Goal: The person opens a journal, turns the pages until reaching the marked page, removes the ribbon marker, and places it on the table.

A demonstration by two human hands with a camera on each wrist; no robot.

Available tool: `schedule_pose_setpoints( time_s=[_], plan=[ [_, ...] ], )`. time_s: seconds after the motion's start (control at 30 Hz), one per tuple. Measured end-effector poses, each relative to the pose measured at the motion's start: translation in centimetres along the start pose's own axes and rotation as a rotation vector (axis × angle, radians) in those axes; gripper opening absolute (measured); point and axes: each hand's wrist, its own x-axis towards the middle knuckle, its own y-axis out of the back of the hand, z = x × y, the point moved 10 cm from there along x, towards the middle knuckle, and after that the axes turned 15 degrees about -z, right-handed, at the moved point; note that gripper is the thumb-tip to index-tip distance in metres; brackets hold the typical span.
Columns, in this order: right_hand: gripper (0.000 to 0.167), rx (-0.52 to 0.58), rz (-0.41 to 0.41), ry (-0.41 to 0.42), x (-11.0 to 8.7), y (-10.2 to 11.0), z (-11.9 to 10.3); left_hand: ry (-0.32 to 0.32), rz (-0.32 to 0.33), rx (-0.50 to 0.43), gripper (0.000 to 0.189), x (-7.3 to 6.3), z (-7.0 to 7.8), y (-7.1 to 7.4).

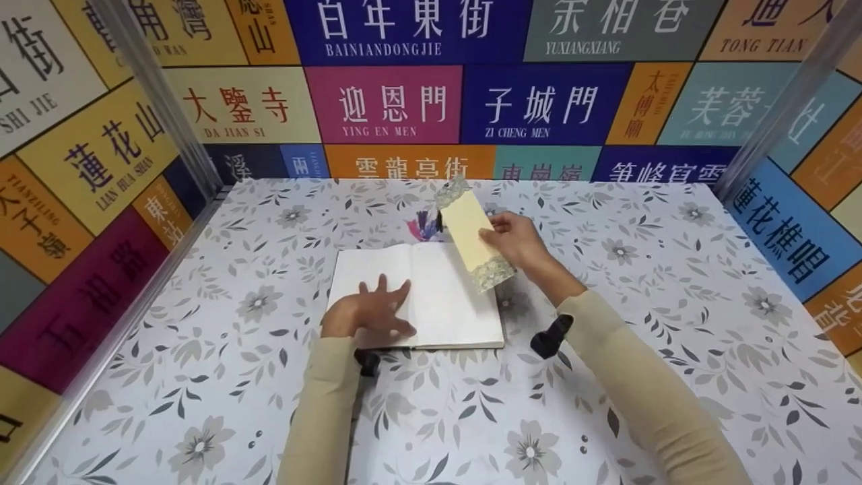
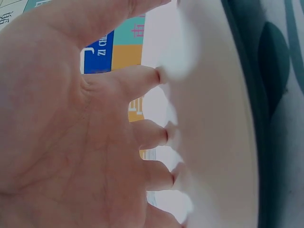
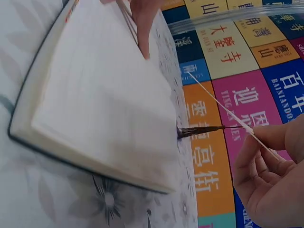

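An open book (image 1: pixel 454 313) with blank white pages lies flat on the table. My left hand (image 1: pixel 369 313) is spread over its left page, and in the left wrist view the fingertips press on the paper (image 2: pixel 213 123). Above the right page, my right hand (image 1: pixel 520 241) pinches a cream bookmark (image 1: pixel 468 232) with grey-green patterned ends by its right edge. A pink and purple tassel (image 1: pixel 423 228) shows beside the bookmark's upper part. In the right wrist view the bookmark is nearly edge-on, and a dark tassel (image 3: pixel 204 130) extends from it on a cord.
A white tablecloth (image 1: pixel 222 377) with grey flowers and leaves covers the table. Upright panels (image 1: pixel 394 104) with coloured street-name signs stand along the back and both sides. Dark wrist straps (image 1: pixel 552 337) sit on both forearms.
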Motion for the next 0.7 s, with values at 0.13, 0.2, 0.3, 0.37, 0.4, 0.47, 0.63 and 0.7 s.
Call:
schedule_pose_setpoints(
  time_s=[0.13,0.2,0.3,0.37,0.4,0.47,0.63,0.7],
  plan=[
    [0.046,-0.039,0.029,-0.038,0.0,3.8,0.7,0.005,0.001,-0.002,0.095,0.2,0.0,0.2],
    [0.049,-0.048,0.024,-0.056,0.0,5.4,0.8,0.011,-0.001,-0.001,0.095,0.2,-0.1,0.2],
    [0.053,-0.036,0.012,-0.097,-0.1,7.4,1.2,0.007,-0.002,-0.002,0.095,0.4,-0.1,0.1],
    [0.054,-0.022,0.021,-0.112,-0.1,8.6,1.5,0.000,0.003,0.009,0.095,0.5,0.0,0.1],
    [0.055,-0.017,0.031,-0.119,-0.1,9.1,1.7,-0.005,0.006,0.011,0.095,0.5,0.0,0.1],
    [0.056,0.010,0.057,-0.133,-0.1,9.9,2.3,-0.007,0.005,0.010,0.095,0.4,0.0,0.1],
    [0.057,0.049,0.090,-0.158,-0.3,9.6,5.0,-0.010,-0.005,-0.021,0.095,0.2,-0.2,0.1],
    [0.056,0.047,0.083,-0.172,-0.5,9.0,6.4,-0.016,-0.001,-0.019,0.095,0.1,-0.1,0.1]
  ],
)
